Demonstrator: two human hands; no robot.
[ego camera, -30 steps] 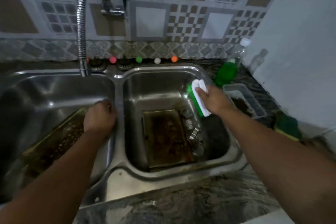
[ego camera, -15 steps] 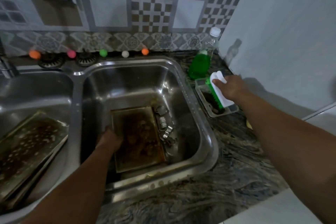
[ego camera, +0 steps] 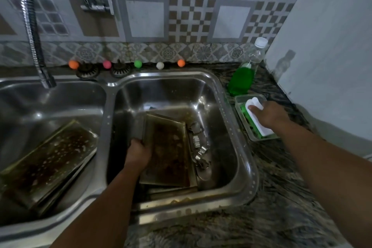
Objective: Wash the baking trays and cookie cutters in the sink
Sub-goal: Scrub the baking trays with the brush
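Steel double sink [ego camera: 244, 148]: greasy baking tray [ego camera: 168, 152], rigid, likely slippery; left hand [ego camera: 138, 152] gripped its left rim. Right hand [ego camera: 268, 113] fingers clasped brush [ego camera: 258, 120].

Patterned wall tiles [ego camera: 187, 18], granite counter [ego camera: 281, 197]

There is only one view, from a camera worn on the person's head. It looks forward and steeply down into the double sink [ego camera: 237, 110], from close above the front edge of the table [ego camera: 271, 207]. The wide lens bends the straight lines. Both forearms enter from the bottom of the picture, and the tiled wall [ego camera: 181, 16] fills the top part.
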